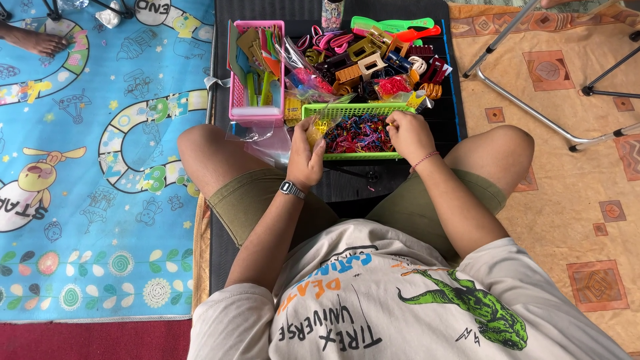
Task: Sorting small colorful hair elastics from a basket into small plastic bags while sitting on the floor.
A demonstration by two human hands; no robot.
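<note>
Green plastic basket (pixel 353 111) full of tiny multicoloured hair ties (pixel 360 135)

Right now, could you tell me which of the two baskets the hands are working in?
The green basket, lying crosswise nearest the knees; the pink basket stands untouched beside it.
</note>
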